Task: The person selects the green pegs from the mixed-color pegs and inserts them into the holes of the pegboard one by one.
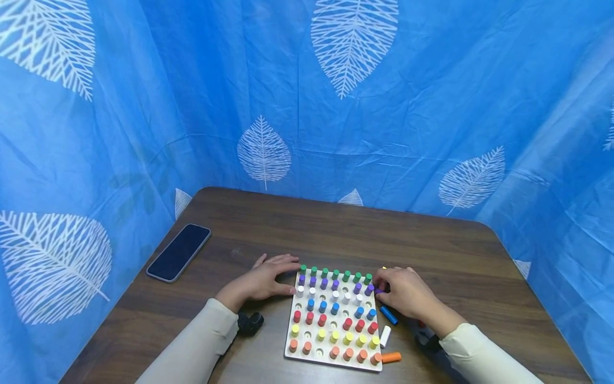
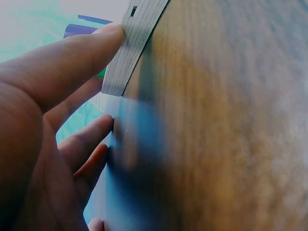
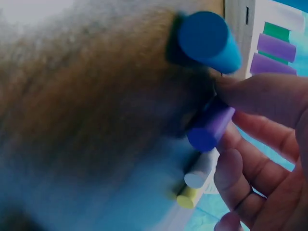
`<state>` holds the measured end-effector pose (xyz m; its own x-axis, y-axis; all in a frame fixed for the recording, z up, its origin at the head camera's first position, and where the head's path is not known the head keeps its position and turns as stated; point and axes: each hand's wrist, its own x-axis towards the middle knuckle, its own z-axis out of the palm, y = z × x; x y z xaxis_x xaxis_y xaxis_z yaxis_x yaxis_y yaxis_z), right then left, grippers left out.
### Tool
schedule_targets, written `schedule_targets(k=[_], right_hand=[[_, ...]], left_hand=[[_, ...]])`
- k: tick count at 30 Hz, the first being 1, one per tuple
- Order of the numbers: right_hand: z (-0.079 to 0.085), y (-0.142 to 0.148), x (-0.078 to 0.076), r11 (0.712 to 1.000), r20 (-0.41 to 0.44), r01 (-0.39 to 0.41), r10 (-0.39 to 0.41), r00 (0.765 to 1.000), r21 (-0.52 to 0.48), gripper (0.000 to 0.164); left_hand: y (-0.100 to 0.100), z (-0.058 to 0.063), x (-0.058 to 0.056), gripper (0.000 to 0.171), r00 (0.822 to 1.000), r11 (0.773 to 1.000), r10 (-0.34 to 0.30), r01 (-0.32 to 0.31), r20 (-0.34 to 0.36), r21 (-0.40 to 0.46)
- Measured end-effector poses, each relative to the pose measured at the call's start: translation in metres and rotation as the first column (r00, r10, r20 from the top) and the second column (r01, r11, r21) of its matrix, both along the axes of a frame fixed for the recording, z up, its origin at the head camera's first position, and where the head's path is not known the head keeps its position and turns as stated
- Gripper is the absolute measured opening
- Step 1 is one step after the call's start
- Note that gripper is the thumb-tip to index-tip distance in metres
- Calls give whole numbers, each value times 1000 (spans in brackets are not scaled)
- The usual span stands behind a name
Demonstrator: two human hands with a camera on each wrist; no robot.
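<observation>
L sleeve nearest cam. Pegboard on table, well off far edge; most holes filled: green row full, other 6 w/ gaps. L hand relaxed, at board's L edge. R hand pinching purple peg just off R edge; blue peg, white peg, orange peg loose.

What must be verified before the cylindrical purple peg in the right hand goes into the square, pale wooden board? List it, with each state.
1. Grip: ok; the right hand pinches the purple peg.
2. Matching place: ok; a round hole stands empty among the upright purple pegs on the board.
3. Contact with the board: ok; the left hand touches its left edge.
4. Peg lifted off the dark wooden table: cannot tell.
5. No loose pegs beside the board: not ok; a cylindrical blue peg, white peg and orange peg lie along its right side.
</observation>
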<state>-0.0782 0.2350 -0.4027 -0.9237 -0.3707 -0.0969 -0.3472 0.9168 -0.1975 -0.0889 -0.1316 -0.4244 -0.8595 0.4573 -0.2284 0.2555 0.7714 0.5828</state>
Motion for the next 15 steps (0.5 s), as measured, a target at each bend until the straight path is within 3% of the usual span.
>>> schedule_targets(k=[7, 13, 15], right_hand=[[14, 8, -2, 994, 58, 59, -53, 997, -97, 28], [21, 27, -9, 980, -5, 66, -68, 998, -188, 32], [20, 45, -11, 959, -29, 104, -115, 993, -264, 33]], left_hand=[[-1, 0, 0, 62, 1000, 1000, 1, -1, 7, 7], [0, -6, -3, 64, 1000, 1000, -7, 8, 8, -7], [1, -7, -4, 65, 1000, 1000, -9, 9, -1, -11]])
